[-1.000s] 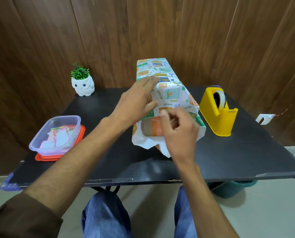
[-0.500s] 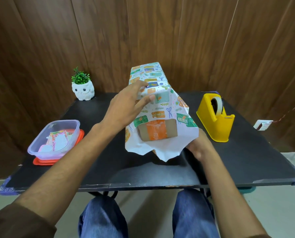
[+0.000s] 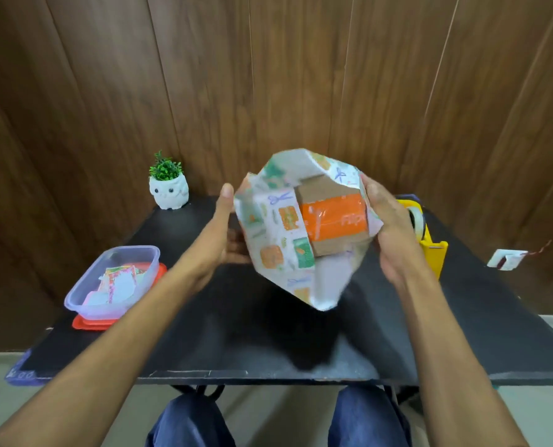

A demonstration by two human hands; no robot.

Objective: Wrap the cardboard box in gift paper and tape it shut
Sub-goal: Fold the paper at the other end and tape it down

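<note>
The cardboard box [image 3: 326,233], brown with an orange band, is lifted above the black table [image 3: 223,337] with its open end turned toward me. Patterned gift paper [image 3: 271,233] wraps its sides and flares loosely around that end. My left hand [image 3: 218,240] grips the wrapped package from the left, thumb up and fingers behind the paper. My right hand [image 3: 386,227] holds the right side, fingers curled over the paper's edge. The box's far end is hidden.
A yellow tape dispenser [image 3: 425,240] stands right of my right hand. At the left sits a clear plastic tub [image 3: 114,282] of paper scraps on a red lid. A white owl pot [image 3: 168,188] with a green plant stands at the back left, by the wooden wall.
The package was standing tilted on the table under my left hand. Both hands have taken it by the sides, lifted it and turned its open end toward me.
</note>
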